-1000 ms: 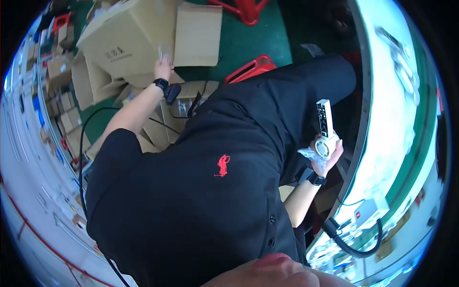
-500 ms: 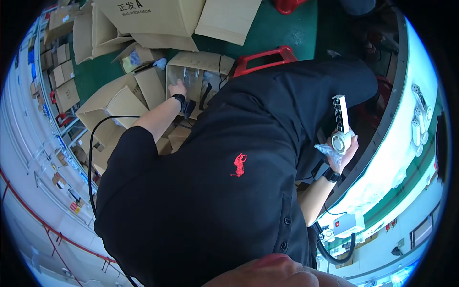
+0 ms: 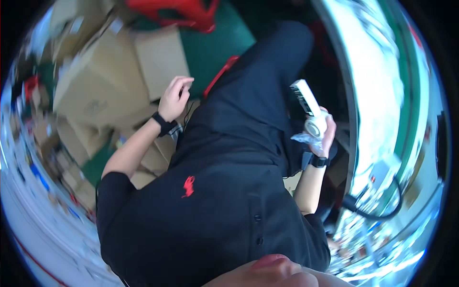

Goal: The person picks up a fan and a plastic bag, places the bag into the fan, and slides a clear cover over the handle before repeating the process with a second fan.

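Observation:
My left hand (image 3: pixel 174 99) is raised beside the cardboard, its fingers loosely bent and apart, with nothing seen in them. In my right hand (image 3: pixel 329 135) is a white device with a round, ringed end (image 3: pixel 314 126). A long white bar with a dark-marked side (image 3: pixel 307 98) sticks out beyond the round end; I cannot tell whether the two are joined. A crumpled clear plastic bag (image 3: pixel 306 138) hangs at the same hand, by the palm. The right hand is close to the edge of the bright worktable.
A large cardboard box (image 3: pixel 105 76) with an open flap (image 3: pixel 163 60) stands ahead on the left. A red stool (image 3: pixel 184 12) is beyond it on the green floor (image 3: pixel 217 40). The white worktable (image 3: pixel 370 71) runs along my right, with a black curved tube (image 3: pixel 382 215) near it.
My left hand has come out of an open carton that held clear plastic and is now empty. The view has turned, and my right hand keeps the white device.

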Tool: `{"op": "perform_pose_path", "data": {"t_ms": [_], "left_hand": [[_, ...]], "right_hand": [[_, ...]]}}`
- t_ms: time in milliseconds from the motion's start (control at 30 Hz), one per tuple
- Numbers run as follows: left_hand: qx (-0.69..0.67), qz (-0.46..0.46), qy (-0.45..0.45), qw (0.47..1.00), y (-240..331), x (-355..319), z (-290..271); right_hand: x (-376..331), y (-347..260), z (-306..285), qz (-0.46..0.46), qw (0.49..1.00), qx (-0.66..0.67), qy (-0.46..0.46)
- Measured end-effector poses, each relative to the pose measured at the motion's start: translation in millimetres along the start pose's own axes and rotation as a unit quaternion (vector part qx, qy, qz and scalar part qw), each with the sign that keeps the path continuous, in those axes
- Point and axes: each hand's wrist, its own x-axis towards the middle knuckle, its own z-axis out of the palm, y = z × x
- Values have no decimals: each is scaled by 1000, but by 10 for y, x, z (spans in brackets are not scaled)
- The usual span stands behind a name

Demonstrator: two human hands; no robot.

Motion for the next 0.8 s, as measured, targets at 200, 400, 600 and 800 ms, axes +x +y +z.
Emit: {"op": "perform_pose_path", "data": {"t_ms": [200, 400, 600, 800], "left_hand": [[19, 422, -133, 896, 1658, 1224, 616], [-26, 612, -184, 768, 3249, 1780, 2152], [32, 607, -202, 768, 4085, 2030, 3687], [68, 485, -250, 835, 4151, 2357, 4250]], "right_hand": [[-491, 311, -43, -155, 988, 14, 10], [-1031, 604, -500, -247, 969, 6, 3], [-1378, 911, -655, -350, 921, 105, 138], [-1484, 1011, -529, -402, 844, 250, 252]]}}
